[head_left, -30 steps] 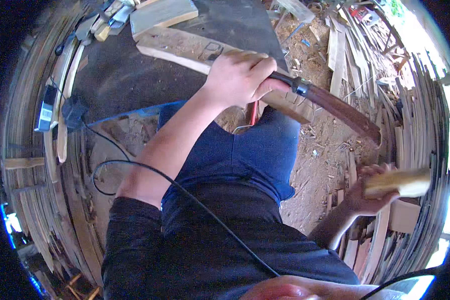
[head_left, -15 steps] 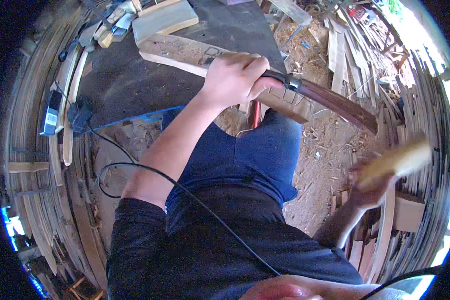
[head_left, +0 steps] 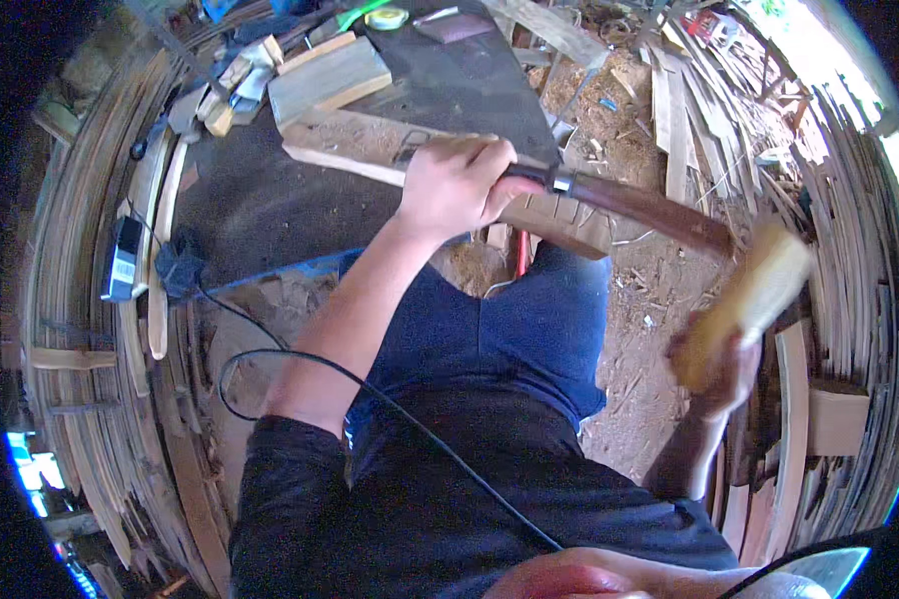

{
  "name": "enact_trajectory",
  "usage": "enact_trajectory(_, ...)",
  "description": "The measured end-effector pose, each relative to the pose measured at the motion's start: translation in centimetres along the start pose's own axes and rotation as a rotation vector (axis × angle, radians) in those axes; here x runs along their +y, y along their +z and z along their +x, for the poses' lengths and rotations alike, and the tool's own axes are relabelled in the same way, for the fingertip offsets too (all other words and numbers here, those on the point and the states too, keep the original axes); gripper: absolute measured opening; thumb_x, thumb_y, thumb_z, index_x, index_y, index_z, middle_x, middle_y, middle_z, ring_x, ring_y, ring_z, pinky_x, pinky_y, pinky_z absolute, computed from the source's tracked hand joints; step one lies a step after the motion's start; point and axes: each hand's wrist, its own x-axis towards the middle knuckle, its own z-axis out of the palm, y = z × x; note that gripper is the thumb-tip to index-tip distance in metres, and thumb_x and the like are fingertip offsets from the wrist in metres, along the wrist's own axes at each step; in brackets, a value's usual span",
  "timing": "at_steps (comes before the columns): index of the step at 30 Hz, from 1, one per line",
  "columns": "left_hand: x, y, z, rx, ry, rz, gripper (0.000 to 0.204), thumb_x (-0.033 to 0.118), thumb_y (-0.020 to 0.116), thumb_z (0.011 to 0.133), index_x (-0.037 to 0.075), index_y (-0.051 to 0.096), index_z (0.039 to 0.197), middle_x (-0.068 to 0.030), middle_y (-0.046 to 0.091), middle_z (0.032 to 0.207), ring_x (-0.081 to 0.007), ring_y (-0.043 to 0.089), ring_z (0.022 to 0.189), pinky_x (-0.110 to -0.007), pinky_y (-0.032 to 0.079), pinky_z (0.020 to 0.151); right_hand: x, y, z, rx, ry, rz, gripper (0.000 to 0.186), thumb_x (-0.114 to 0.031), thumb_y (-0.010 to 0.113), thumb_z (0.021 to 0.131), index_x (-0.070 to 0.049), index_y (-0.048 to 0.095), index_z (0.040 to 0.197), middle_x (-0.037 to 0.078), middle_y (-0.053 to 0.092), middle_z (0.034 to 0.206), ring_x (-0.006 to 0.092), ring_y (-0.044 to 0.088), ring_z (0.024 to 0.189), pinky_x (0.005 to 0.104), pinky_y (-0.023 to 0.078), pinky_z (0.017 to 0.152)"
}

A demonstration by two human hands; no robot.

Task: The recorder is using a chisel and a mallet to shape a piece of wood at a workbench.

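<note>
- The chisel (head_left: 629,205) is being gripped at its handle by the left hand (head_left: 456,185), over the notched plank (head_left: 449,165) on the counter (head_left: 270,200), toward 12 o'clock.
- A wooden mallet (head_left: 744,304) is being clutched by the right hand (head_left: 719,369), at 3 o'clock.

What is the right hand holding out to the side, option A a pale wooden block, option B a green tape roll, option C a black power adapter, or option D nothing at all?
A: the right hand is closed around a pale wooden block, raised beside the knee, while the left hand grips the brown-handled tool on the plank.
</note>
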Motion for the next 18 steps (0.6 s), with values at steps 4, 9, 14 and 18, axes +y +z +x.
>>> enact_trajectory(4,0.6,0.9,1.1,-0.012,0.029,-0.049,0.044,0.047,0.069,0.082,0.009,0.048,0.071,-0.0072,0.05,0.059,-0.0281,0.057,0.054,-0.038,0.044,0.049,-3.1,2.3,1.4,0.245,-0.25,0.819,0.059,-0.042,0.054,0.094,-0.004,0.041,0.138,0.013,0.059,0.112,0.0306,0.057,0.106,0.0478,0.052,0.083)
enact_trajectory(9,0.2,0.2,0.7,-0.042,-0.013,0.023,0.046,0.049,0.066,0.084,0.01,0.046,0.071,-0.0061,0.051,0.06,-0.0271,0.057,0.055,-0.037,0.045,0.048,-3.3,5.1,0.9,0.182,0.005,0.254,0.052,-0.039,0.055,0.093,-0.002,0.05,0.13,0.014,0.06,0.108,0.0281,0.061,0.094,0.0426,0.05,0.082)
enact_trajectory(14,0.3,0.5,0.2,-0.034,-0.008,0.013,0.041,0.046,0.067,0.085,0.01,0.051,0.075,-0.0065,0.054,0.064,-0.0273,0.06,0.058,-0.038,0.046,0.051,-3.4,5.1,-0.1,0.157,-0.037,0.463,0.064,-0.042,0.059,0.094,0.0,0.041,0.138,0.016,0.059,0.111,0.0308,0.059,0.099,0.0442,0.047,0.091)
enact_trajectory(18,-0.2,0.4,0.5,-0.117,0.005,-0.01,0.042,0.048,0.068,0.083,0.011,0.05,0.075,-0.0058,0.056,0.066,-0.0252,0.06,0.059,-0.036,0.047,0.051,-3.0,4.0,0.1,-0.194,0.084,0.275,0.067,-0.039,0.059,0.094,0.001,0.033,0.141,0.02,0.061,0.106,0.0339,0.064,0.091,0.0457,0.054,0.08)
